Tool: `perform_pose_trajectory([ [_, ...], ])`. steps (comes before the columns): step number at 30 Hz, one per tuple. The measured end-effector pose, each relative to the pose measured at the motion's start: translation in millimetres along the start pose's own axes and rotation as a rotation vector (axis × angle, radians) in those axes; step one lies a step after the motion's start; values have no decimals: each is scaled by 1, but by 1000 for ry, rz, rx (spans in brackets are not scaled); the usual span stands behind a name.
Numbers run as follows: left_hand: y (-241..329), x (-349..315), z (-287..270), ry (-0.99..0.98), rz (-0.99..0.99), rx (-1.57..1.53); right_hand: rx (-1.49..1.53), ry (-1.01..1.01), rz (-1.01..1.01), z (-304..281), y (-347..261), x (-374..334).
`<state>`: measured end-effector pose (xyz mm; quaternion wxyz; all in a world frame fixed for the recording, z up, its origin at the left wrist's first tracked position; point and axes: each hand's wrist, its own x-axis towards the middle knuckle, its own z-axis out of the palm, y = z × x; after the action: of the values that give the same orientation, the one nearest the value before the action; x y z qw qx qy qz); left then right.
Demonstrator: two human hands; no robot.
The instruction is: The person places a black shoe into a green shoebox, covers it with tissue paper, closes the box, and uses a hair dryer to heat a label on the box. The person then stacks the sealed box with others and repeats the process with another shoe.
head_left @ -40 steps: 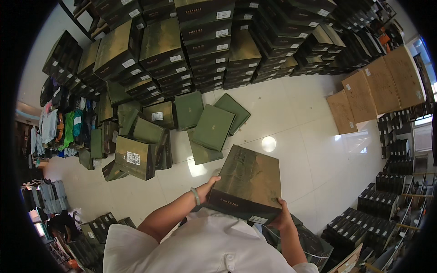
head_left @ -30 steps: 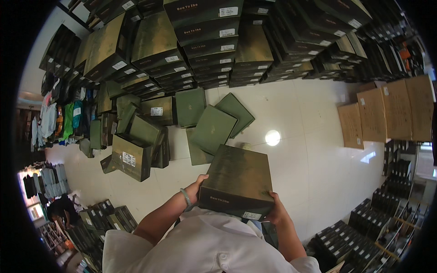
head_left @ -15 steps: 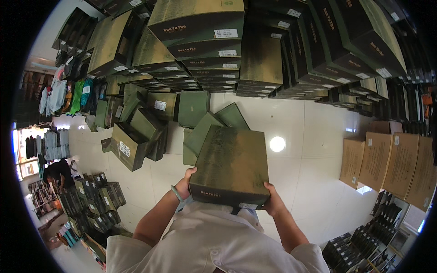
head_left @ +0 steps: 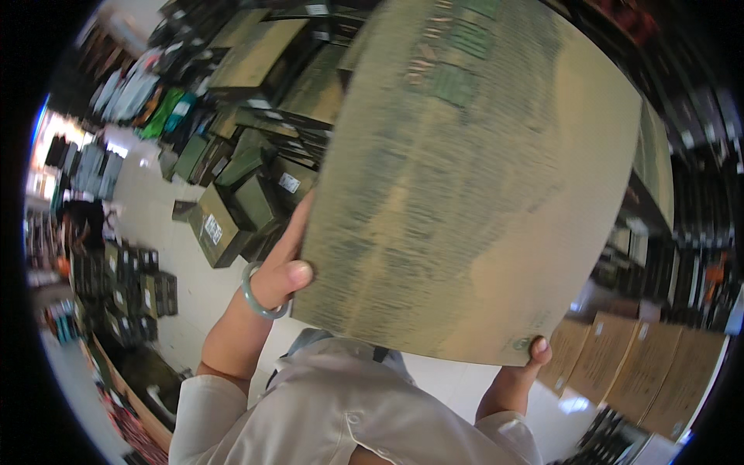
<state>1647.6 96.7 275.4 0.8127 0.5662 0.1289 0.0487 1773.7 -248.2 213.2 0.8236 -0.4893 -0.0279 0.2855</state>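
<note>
A large cardboard shoebox-style box (head_left: 465, 201), olive green and tan with dark brushed streaks, is held up close in front of me and fills much of the view. Its broad face is turned toward me. My left hand (head_left: 285, 271), with a pale green bangle at the wrist, grips the box's left edge, thumb on the face. Around its lower right corner is my right hand (head_left: 531, 364), of which mostly the thumb shows. The fingers behind the box are hidden.
Stacked dark boxes (head_left: 267, 58) stand behind, partly covered by the held box. A heap of green boxes (head_left: 225, 225) lies on the pale tiled floor at left. Brown cartons (head_left: 628, 364) stand at right. A person in dark clothes (head_left: 81, 225) is far left, near more stacks.
The box has risen from waist height toward my head and tilted, its face now much nearer. Both hands moved up with it, and my view has turned somewhat.
</note>
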Motion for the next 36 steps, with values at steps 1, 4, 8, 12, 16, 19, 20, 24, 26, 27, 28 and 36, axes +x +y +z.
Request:
perform_pose_trajectory([
  [1,6,4,1,-6,43,24,41,-52,-40,0,-2,8],
  [4,2,-13,-6,42,124,39,-43,-62,53,-1,6,5],
  [8,-52,-79,-31,215,-135,-92,-171,34,299,24,38,-13],
  [12,-130,-139,-66,397,-429,-355,-222,3,797,20,99,-13],
  [16,-179,-165,-95,548,-705,-534,-244,17,1061,36,158,15],
  [19,-203,-172,-126,578,-832,-570,-236,51,1138,44,192,23],
  [20,-216,-176,-139,570,-854,-584,-237,73,1141,48,200,22],
  [24,-239,-182,-187,526,-871,-602,-213,172,1128,72,238,7],
  [26,-244,-185,-210,569,-905,-629,-195,213,1119,91,259,3],
  [27,-245,-187,-223,591,-920,-643,-186,224,1115,100,270,1],
  [28,-243,-188,-235,576,-944,-664,-169,234,1113,109,279,-1],
  [36,-184,-181,-343,402,-723,-500,-209,210,920,188,318,8],
])
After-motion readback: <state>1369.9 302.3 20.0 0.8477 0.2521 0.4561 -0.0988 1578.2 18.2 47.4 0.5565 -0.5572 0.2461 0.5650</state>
